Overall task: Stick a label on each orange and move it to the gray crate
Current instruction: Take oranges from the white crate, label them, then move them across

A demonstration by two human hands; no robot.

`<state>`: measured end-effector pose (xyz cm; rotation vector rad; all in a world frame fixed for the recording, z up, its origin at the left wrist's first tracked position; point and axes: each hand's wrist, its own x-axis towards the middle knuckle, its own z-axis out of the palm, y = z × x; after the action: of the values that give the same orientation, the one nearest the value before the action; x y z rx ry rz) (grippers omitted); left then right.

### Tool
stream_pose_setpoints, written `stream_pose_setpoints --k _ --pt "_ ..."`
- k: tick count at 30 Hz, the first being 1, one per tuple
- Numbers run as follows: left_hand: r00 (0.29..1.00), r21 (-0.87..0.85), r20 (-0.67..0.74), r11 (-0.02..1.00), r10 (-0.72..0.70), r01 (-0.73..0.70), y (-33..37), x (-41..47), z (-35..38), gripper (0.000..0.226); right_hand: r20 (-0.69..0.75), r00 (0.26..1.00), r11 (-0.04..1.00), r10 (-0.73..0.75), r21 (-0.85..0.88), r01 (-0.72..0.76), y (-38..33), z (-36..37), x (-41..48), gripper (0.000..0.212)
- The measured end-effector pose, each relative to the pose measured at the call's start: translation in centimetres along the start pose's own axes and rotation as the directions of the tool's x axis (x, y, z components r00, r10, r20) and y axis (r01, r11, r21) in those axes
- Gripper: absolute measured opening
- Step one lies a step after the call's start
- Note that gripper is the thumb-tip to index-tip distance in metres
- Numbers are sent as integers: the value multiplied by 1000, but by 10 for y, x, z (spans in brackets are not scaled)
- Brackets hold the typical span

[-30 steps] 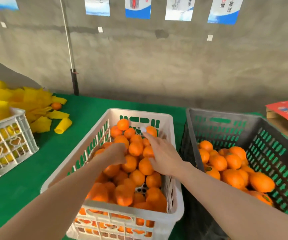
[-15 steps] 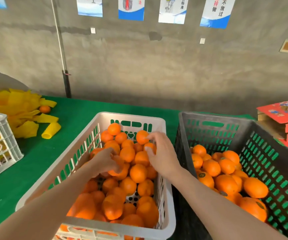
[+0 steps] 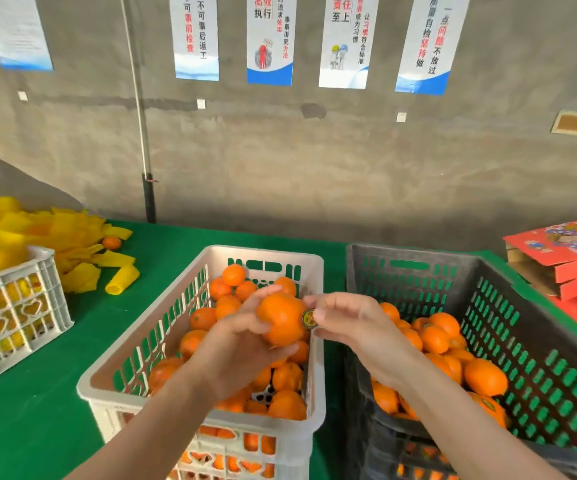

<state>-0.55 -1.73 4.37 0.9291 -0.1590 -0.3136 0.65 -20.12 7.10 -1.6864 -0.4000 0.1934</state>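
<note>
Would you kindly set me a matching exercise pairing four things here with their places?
Things:
1 held orange
2 round label
3 gray crate
4 red box

Places:
A far right of the table
B gripped by the left hand
C held by the right hand against the orange
D right beside the white crate

Pairs: 1-B; 2-C; 3-D; 4-A

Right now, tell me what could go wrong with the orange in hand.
1. The label sits on the curved side of the orange, held by fingers of the right hand; it may crease or lift at an edge.
2. The left hand holds the orange above the white crate; a slip could drop it in there, half-labelled.
</note>
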Motion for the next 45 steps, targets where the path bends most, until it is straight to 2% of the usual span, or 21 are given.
stream_pose_setpoints --k 3,7,11,14,16,20,24,26,32,39,43,45 --pt "994 -197 -29 975 -109 101 -15 -6 29 51 8 1000 1000 -9 8 9 -8 -7 -28 18" --pt "959 -211 -82 945 -272 250 -31 -10 53 62 -11 1000 996 -22 91 23 -12 -18 -55 18" --pt "914 -253 -170 913 -367 320 -46 -11 69 75 -37 999 991 -30 133 35 -10 -27 -74 11" --pt "929 -299 -148 911 -338 284 -50 -10 83 70 -80 997 996 -20 85 27 -6 -33 -83 2" --pt "944 -245 -132 933 -303 265 -51 -10 89 64 -93 996 997 2 76 5 -5 -40 -88 2" --pt "909 -161 -212 931 -358 329 -59 -10 100 70 -59 998 999 -19 42 22 -5 -51 -96 7" --pt "893 -131 -332 952 -304 276 -69 -7 114 63 -35 993 951 -113 -295 97 -4 -51 -101 11" --pt "892 -104 -353 959 -282 262 -73 -6 119 64 -21 990 910 -141 -397 121 -1 -52 -101 13" --pt "890 -45 -376 964 -258 260 -81 -5 122 61 9 983 867 -183 -471 166 7 -60 -102 15" --pt "933 7 -292 975 -209 220 -90 -10 120 49 -44 952 766 -304 -606 216 12 -56 -108 13" --pt "920 114 -384 985 -77 130 -97 -16 116 39 -63 962 830 -267 -522 196 18 -54 -115 36" --pt "927 156 -374 984 -21 86 -101 -19 114 42 -42 958 843 -283 -488 228 25 -52 -120 44"
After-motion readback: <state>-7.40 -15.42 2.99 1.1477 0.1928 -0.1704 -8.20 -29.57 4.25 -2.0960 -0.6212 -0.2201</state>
